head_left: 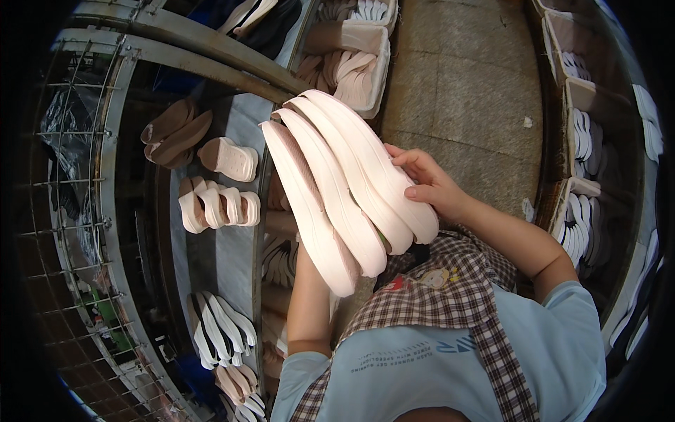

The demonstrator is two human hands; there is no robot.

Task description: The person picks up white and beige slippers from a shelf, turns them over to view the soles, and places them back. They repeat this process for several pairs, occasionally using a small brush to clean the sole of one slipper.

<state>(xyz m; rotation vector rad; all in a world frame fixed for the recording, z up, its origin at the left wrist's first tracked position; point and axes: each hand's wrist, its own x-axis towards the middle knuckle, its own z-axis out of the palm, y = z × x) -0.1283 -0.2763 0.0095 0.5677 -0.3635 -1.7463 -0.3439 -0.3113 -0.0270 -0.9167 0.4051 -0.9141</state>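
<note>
Several pale pink shoe soles [351, 190] stand side by side on edge in a stack in front of my body. My right hand [430, 184] grips the stack's right side, its thumb against the outermost sole and its fingers at the far edge. My left forearm [309, 302] reaches up under the stack from below. The soles hide my left hand, so its fingers do not show. Brownish inner faces show in the gaps between the soles.
On a grey shelf [232, 274] at the left lie brown soles [177, 132], cream soles [218, 204] and white soles [221, 329]. A wire-mesh rack [105, 232] stands farther left. Sole-filled bins [383, 77] line the far side; more bins [559, 105] line the right, beyond the floor [464, 84].
</note>
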